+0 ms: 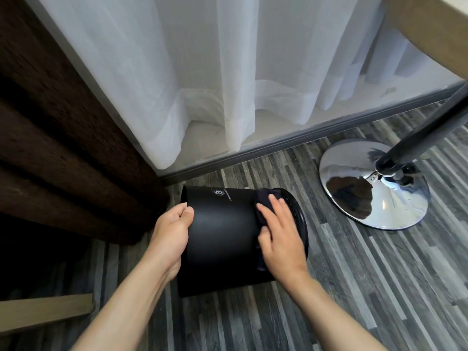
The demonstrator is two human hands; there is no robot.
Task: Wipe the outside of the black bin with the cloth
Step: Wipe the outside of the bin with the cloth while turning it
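One black bin (222, 234) is lying tipped on its side on the grey striped wood-look floor (367, 287), sitting just below frame centre, its open rim pointing toward 9 o'clock and its ringed end toward 3 o'clock. One small white logo (218, 192) with a line of text is showing on the upper wall. Two bare hands are working on it, one on each end. The left hand (173, 231) is gripping the open rim at the bin's 9 o'clock side, thumb lying on the outer wall, fingers curling over the edge; their tips are hidden inside. The right hand (281, 231) is pressing flat on one dark cloth (262, 206) against the outer wall near the ringed end, fingers stretched out and slightly spread, not curled around anything; the cloth is peeking out above and below the palm. One chrome round base (374, 184) with one dark pole (425, 127) is standing at 2 o'clock from the bin, apart from it. One white sheer curtain (228, 72) is hanging at 12 o'clock, one dark brown curtain (63, 110) at 9 to 10 o'clock. One light wooden strip (45, 307) is lying at 8 o'clock.
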